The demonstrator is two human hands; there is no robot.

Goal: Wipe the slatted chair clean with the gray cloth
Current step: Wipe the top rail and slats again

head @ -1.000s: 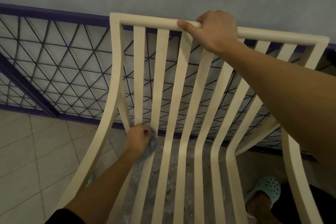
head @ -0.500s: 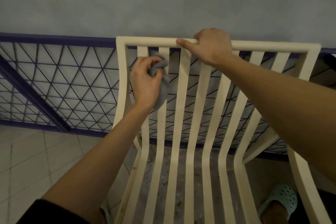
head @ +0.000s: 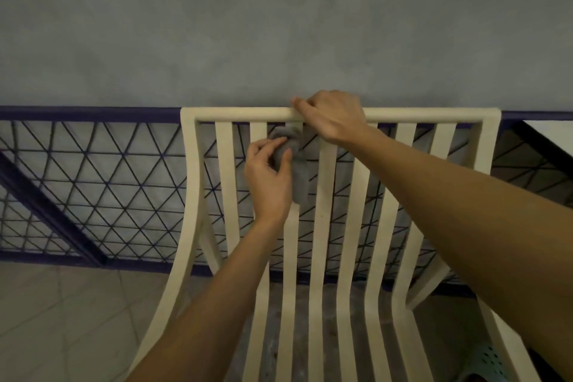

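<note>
The cream slatted chair [head: 327,214] fills the middle of the head view, its back facing me and its top rail level across the frame. My left hand [head: 269,177] holds the bunched gray cloth [head: 294,161] against the upper part of the third slat from the left, just below the top rail. Part of the cloth hangs down beside my fingers. My right hand [head: 331,118] grips the top rail near its middle, fingers curled over the far side.
Behind the chair runs a dark purple metal railing with triangular mesh [head: 102,177] below a gray wall [head: 279,25]. Pale floor tiles [head: 62,313] lie at lower left. A mint green perforated clog [head: 490,361] shows at lower right under the chair arm.
My left hand carried the cloth up from the seat bend to the top of the backrest, then shifted one slat to the right. My right hand stayed on the top rail.
</note>
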